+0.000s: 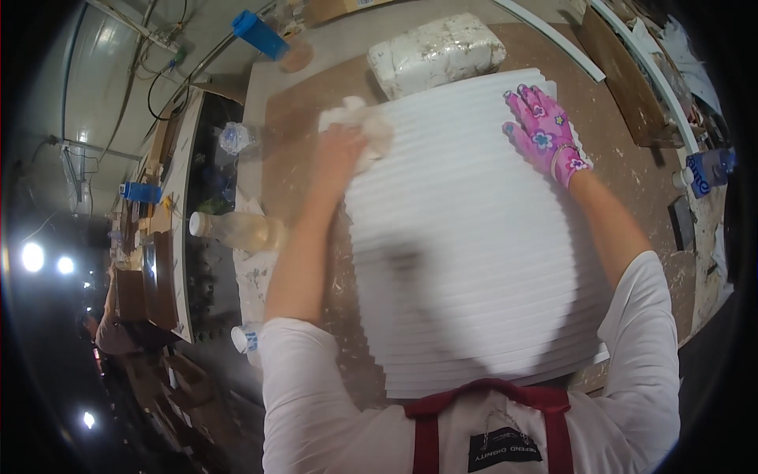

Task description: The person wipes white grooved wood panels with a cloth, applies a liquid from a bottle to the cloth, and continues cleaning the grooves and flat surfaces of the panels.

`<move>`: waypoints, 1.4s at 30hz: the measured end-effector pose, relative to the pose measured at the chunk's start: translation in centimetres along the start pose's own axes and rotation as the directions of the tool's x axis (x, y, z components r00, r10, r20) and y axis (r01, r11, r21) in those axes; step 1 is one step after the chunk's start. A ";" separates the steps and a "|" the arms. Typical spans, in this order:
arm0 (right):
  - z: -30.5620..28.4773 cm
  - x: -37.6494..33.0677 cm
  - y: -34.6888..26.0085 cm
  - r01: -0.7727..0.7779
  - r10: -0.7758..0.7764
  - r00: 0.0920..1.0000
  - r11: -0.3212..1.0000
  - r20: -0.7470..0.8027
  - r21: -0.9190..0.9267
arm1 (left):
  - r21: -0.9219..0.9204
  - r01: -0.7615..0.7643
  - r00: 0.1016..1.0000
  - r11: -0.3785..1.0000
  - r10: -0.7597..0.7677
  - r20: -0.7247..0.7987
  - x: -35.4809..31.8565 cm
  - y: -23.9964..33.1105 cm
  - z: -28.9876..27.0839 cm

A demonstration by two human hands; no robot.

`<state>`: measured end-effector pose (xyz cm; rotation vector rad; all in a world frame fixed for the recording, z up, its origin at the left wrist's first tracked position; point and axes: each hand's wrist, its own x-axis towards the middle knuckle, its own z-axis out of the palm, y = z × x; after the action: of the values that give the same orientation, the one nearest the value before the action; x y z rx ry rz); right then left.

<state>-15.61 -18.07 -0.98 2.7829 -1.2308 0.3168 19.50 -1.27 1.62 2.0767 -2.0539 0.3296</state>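
Overlapping white strips point(466, 229) lie side by side, forming a broad ridged sheet in front of me. My left hand point(341, 150) is bare and blurred by motion at the sheet's far left edge. It presses a crumpled whitish cloth point(371, 130) against the strips. My right hand point(545, 133) wears a pink flowered glove and rests on the far right edge of the strips, its fingers stretched out and apart. A shadow falls across the middle of the sheet.
A plastic-wrapped white bundle point(437, 55) lies beyond the strips on the brown board point(304, 103). At left stand a bottle of pale liquid point(237, 229) and a blue-topped bottle point(260, 35). A blue-labelled bottle point(705, 172) and a cardboard box point(624, 79) are at right.
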 end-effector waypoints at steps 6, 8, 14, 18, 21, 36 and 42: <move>0.2 -0.2 -0.7 -0.016 0.016 1.000 1.000 -0.018 0.012 | 0.006 0.290 0.947 0.957 -0.286 -0.145 -2.3 -8.4 -2.0; 1.2 -0.4 -0.4 -0.003 0.003 1.000 1.000 -0.028 0.002 | -0.149 0.280 0.960 0.948 -0.281 0.020 -0.1 -4.7 -1.3; 0.9 -0.4 -0.2 -0.009 0.009 0.999 1.000 -0.038 0.005 | -0.012 0.265 0.963 0.964 -0.265 -0.040 -2.8 -4.1 -0.8; 1.1 -0.1 -0.1 -0.014 0.013 0.998 1.000 -0.055 -0.026 | 0.121 0.419 0.899 0.900 -0.430 0.089 -1.5 -5.7 -2.2; 1.4 -0.2 -0.4 0.000 -0.001 0.999 0.999 -0.040 -0.035 | 0.093 0.162 0.986 0.982 -0.159 -0.045 1.7 -3.2 -0.2; 0.6 0.1 -1.2 0.025 -0.025 1.000 0.999 0.005 -0.043 | -0.097 0.116 0.943 0.988 -0.140 -0.301 -2.3 -5.3 5.0; -0.3 0.0 -0.7 0.003 -0.002 1.000 0.998 0.013 -0.058 | -0.250 0.529 0.786 0.811 -0.580 -0.215 -5.4 -10.6 -0.7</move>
<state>-15.12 -17.52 -0.72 2.7411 -1.2190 0.2589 30.09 4.22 0.78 2.2462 -1.1813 0.3031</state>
